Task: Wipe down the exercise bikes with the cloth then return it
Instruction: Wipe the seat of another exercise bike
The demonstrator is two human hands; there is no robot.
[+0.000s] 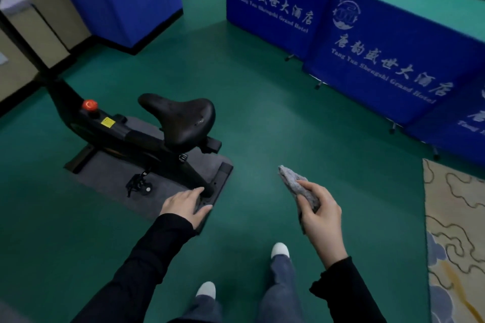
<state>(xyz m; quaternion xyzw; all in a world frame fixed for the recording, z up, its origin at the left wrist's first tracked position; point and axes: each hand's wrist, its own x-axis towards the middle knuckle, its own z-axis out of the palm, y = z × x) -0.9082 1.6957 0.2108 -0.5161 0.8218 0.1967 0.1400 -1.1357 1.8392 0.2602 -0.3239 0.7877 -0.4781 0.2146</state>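
Grey crumpled cloth (299,189) sits bunched in curled right hand (319,214) right of black exercise bike (147,136), left hand (185,204) open and empty; loose grip risks dropping it.

Green floor (262,102), blue hotel screens (388,60), patterned rug (454,217).

The cloth (294,183) is a grey, coarse, nubbly textile. The exercise bike (141,139) has a matt black casing, a smooth, faintly shiny, scuffed saddle (181,119) and a glossy red plastic knob (90,105). The green floor (262,113) looks smooth with a soft sheen, and the blue screens (393,60) look like matt fabric.
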